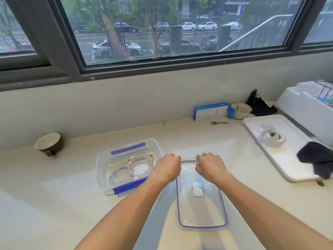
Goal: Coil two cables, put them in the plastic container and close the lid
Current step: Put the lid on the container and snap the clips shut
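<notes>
Lid [201, 213], clear with blue seal, held at its far edge by both grips.
Left grip [168, 168] and right grip [210, 167] sit side by side, fingers curled over the far rim. The lid lies flat on the bench [54, 195], below the grips. Container [100, 168] stands open just left of the left grip, with two coiled cables [133, 166] inside.

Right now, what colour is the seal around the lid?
Blue-purple, running round the clear lid; head view.

Both cables [133, 168] lying in container [157, 147], sitting left of lid [200, 213] on counter [54, 204]; my left hand [167, 168], right hand [210, 167] gripping lid's far edge.
</notes>
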`<state>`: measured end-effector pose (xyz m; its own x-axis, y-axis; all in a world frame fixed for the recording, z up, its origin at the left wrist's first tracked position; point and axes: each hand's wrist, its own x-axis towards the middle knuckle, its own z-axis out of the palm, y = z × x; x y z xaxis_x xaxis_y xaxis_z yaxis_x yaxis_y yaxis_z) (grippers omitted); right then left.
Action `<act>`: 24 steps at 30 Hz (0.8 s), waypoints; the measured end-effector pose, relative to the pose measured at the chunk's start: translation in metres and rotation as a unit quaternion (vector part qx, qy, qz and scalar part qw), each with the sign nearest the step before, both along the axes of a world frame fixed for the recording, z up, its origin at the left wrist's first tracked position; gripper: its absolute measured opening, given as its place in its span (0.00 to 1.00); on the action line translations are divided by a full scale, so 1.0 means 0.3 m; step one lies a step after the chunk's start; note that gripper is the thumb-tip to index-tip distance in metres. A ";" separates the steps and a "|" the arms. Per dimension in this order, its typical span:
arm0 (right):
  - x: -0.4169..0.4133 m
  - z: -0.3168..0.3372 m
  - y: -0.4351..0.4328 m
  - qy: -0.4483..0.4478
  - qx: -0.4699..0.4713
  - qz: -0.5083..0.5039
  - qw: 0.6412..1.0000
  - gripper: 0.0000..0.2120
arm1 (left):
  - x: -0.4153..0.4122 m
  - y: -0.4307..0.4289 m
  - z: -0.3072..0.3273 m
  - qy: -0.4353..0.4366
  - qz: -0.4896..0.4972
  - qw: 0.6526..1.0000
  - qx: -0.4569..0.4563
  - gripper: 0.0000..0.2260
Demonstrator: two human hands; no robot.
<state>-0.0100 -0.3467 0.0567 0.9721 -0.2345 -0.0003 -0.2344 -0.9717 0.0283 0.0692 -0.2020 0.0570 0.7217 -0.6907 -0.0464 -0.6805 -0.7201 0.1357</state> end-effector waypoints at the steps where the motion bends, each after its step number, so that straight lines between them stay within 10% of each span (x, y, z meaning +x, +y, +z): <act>1: -0.026 -0.018 -0.014 0.003 0.003 -0.014 1.000 0.09 | -0.018 -0.015 -0.017 -0.001 -0.002 1.000 0.001 0.10; 24: -0.278 -0.272 -0.098 0.101 0.232 -0.283 0.925 0.10 | -0.189 0.004 -0.282 0.205 0.219 0.950 -0.081 0.11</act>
